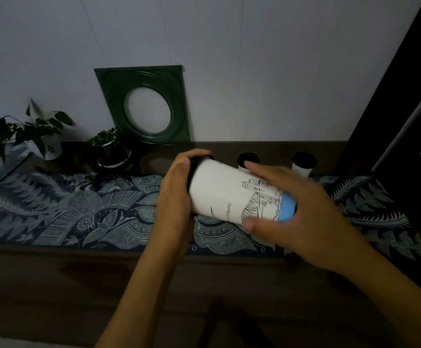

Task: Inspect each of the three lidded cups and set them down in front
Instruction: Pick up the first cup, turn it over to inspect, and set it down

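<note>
Left hand (174, 197) grips lid (193, 169), right hand (297, 209) base of sideways cup (229, 194) | second cup (245, 159), third cup (304, 164) behind

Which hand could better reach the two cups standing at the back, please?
Probably the right hand: the middle cup and far-right cup stand just beyond its fingers, while the left hand grips the held cup by its lid end, farther left.

The white paper cup (229, 194) has a black lid, a black line drawing of buildings and a light blue band at its base. The second white cup (242, 167) and third white cup (304, 168) are black-lidded too. The cloth runner (79, 209) is dark blue with pale grey-green ferns and paisley. The square frame (109, 79) is dark green, and the desk (79, 272) is dark brown.
</note>
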`<state>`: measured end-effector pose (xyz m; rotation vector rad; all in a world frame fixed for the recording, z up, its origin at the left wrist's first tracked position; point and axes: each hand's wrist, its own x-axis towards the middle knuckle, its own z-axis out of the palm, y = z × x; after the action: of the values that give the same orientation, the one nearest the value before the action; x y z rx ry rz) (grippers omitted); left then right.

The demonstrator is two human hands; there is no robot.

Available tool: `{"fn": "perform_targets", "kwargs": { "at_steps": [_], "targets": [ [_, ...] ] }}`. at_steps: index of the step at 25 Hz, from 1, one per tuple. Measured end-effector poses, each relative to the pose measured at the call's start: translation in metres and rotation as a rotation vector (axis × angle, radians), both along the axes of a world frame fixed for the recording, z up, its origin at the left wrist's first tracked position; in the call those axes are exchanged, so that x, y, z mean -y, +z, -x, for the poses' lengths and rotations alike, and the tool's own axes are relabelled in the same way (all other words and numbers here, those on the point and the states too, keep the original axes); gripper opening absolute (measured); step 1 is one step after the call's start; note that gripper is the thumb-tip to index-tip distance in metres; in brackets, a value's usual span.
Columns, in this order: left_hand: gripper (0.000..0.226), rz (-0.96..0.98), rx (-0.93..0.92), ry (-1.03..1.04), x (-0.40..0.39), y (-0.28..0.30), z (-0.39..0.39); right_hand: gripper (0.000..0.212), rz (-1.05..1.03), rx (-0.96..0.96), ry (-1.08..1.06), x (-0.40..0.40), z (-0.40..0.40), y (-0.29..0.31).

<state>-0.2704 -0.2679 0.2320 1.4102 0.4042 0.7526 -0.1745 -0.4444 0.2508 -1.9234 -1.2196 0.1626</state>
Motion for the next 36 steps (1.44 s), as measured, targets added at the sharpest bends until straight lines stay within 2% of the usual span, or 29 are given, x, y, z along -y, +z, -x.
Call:
{"fn": "perform_targets", "kwargs": {
  "at_steps": [1, 2, 3, 4, 5, 7, 8, 9, 10, 11, 12, 14, 15, 16, 17, 18, 19, 21, 22, 23, 24, 25, 26, 28, 29, 31, 32, 33, 36],
  "targets": [
    [0.037, 0.037, -0.043, -0.009, 0.000, 0.000, 0.000, 0.079, 0.031, 0.397, -0.008, 0.001, -0.002, -0.005],
    [0.039, 0.028, -0.063, -0.025, 0.000, 0.000, 0.000, 0.082, 0.041, 0.613, 0.007, 0.002, -0.004, -0.009],
    [0.040, -0.006, -0.060, -0.038, 0.000, 0.000, 0.000, 0.084, 0.044, 0.632, 0.008, 0.002, -0.005, -0.011],
    [0.040, -0.048, -0.036, -0.043, 0.000, 0.000, 0.001, 0.083, 0.042, 0.507, -0.011, 0.002, -0.004, -0.011],
    [0.039, -0.089, 0.001, -0.046, -0.001, 0.000, 0.002, 0.081, 0.038, 0.235, -0.029, 0.001, -0.001, -0.006],
    [0.039, -0.183, 0.064, -0.070, -0.001, 0.000, 0.005, 0.068, -0.035, -0.516, 0.033, 0.001, 0.004, 0.003],
    [0.039, -0.222, 0.079, -0.083, 0.000, 0.001, 0.006, 0.060, -0.064, -0.783, 0.048, 0.001, 0.002, 0.004],
    [0.039, -0.238, 0.082, -0.083, 0.002, 0.001, 0.006, 0.057, -0.091, -0.912, 0.050, 0.001, 0.000, 0.006],
    [0.038, -0.222, 0.077, -0.063, 0.004, 0.001, 0.006, 0.058, -0.102, -0.936, 0.049, 0.000, 0.000, 0.009],
    [0.038, -0.173, 0.064, -0.027, 0.005, 0.002, 0.006, 0.062, -0.112, -0.848, 0.050, 0.000, 0.001, 0.013],
    [0.039, -0.099, 0.037, 0.009, 0.005, 0.004, 0.004, 0.068, -0.094, -0.617, 0.046, 0.000, 0.003, 0.014],
    [0.041, 0.063, -0.032, 0.035, 0.006, 0.008, 0.001, 0.077, -0.008, 0.245, 0.011, 0.001, -0.002, 0.007],
    [0.042, 0.116, -0.051, 0.030, 0.005, 0.009, 0.000, 0.078, 0.000, 0.573, 0.012, 0.001, -0.003, 0.003],
    [0.042, 0.126, -0.056, 0.024, 0.004, 0.009, 0.000, 0.078, 0.008, 0.718, 0.029, 0.001, -0.006, -0.002],
    [0.041, 0.099, -0.046, 0.021, 0.003, 0.010, 0.001, 0.078, -0.003, 0.703, 0.032, 0.001, -0.006, -0.006],
    [0.040, 0.057, -0.019, 0.017, 0.003, 0.011, 0.002, 0.078, -0.041, 0.573, 0.018, 0.001, -0.005, -0.007],
    [0.040, 0.012, 0.015, 0.013, 0.003, 0.011, 0.004, 0.077, -0.074, 0.327, -0.003, -0.001, -0.001, -0.003],
    [0.040, -0.088, 0.061, 0.015, 0.004, 0.012, 0.007, 0.072, -0.163, -0.392, 0.024, -0.002, 0.009, 0.005],
    [0.040, -0.139, 0.069, 0.021, 0.005, 0.013, 0.009, 0.069, -0.191, -0.659, 0.033, -0.002, 0.009, 0.006],
    [0.040, -0.174, 0.073, 0.031, 0.007, 0.014, 0.010, 0.067, -0.197, -0.768, 0.036, -0.002, 0.008, 0.006],
    [0.040, -0.179, 0.075, 0.047, 0.008, 0.015, 0.011, 0.068, -0.181, -0.760, 0.037, -0.003, 0.008, 0.007],
    [0.040, -0.151, 0.067, 0.070, 0.008, 0.017, 0.011, 0.070, -0.158, -0.626, 0.044, -0.003, 0.009, 0.010],
    [0.040, -0.099, 0.041, 0.094, 0.007, 0.019, 0.010, 0.074, -0.113, -0.348, 0.041, -0.003, 0.009, 0.012],
    [0.043, 0.004, -0.052, 0.126, 0.003, 0.022, 0.006, 0.081, -0.005, 0.457, 0.009, -0.003, 0.003, 0.005],
    [0.044, 0.034, -0.101, 0.124, 0.001, 0.022, 0.005, 0.082, 0.015, 0.705, 0.014, -0.003, 0.003, 0.001],
    [0.040, 0.023, -0.149, 0.095, -0.002, 0.021, 0.004, 0.083, 0.023, 0.771, 0.023, -0.004, 0.003, -0.008],
    [0.039, -0.010, -0.145, 0.076, -0.003, 0.021, 0.005, 0.083, 0.005, 0.661, 0.007, -0.005, 0.006, -0.010],
    [0.039, -0.047, -0.127, 0.060, -0.003, 0.020, 0.007, 0.083, 0.003, 0.428, 0.001, -0.007, 0.010, -0.008],
    [0.041, -0.166, -0.026, 0.032, -0.002, 0.016, 0.012, 0.066, -0.079, -0.710, 0.068, -0.004, 0.019, 0.005]
  ]
}}
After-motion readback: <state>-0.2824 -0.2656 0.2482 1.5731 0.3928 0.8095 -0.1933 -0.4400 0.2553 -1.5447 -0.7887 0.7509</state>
